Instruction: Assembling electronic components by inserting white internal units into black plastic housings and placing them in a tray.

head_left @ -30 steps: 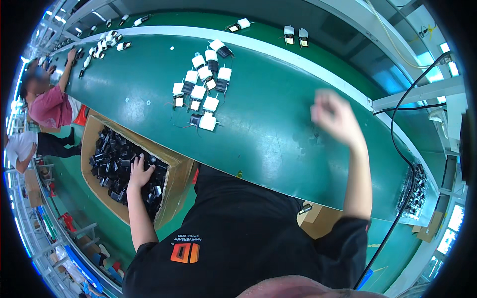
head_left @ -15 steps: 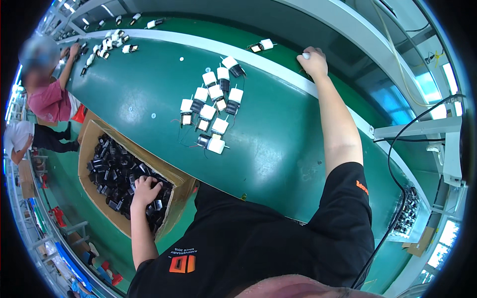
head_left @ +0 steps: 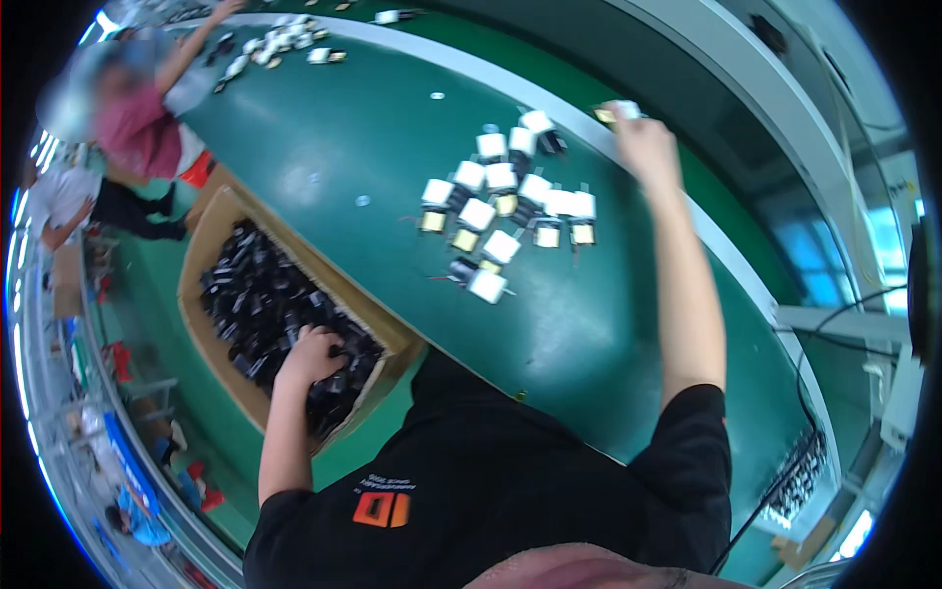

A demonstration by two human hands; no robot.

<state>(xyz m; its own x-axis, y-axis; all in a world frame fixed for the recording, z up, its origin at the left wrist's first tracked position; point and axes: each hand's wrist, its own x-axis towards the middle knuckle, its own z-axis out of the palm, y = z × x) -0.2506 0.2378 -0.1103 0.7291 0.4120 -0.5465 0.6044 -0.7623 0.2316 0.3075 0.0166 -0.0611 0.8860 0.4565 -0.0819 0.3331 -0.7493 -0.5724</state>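
Observation:
Over the far green strip my right hand is closed, slightly blurred, on a small motor-like unit with a white cap and a yellowish end. Down at the left, my left hand reaches into a cardboard box heaped with small black parts. Its fingers curl over a black part, mostly hidden beneath them. Between my arms, several white-capped units with black bodies and thin wires lie clustered on the green tabletop.
A pale raised rail divides the tabletop from the far green strip. More white-capped units lie at the far left, near a co-worker in a pink shirt. A tray of small metallic parts stands at the right, beside a dark cable.
My view has shifted, so the scene sits further right. Two more white-capped units now lie at the cluster's right side. My right hand is now at the unit that lay apart on the far strip.

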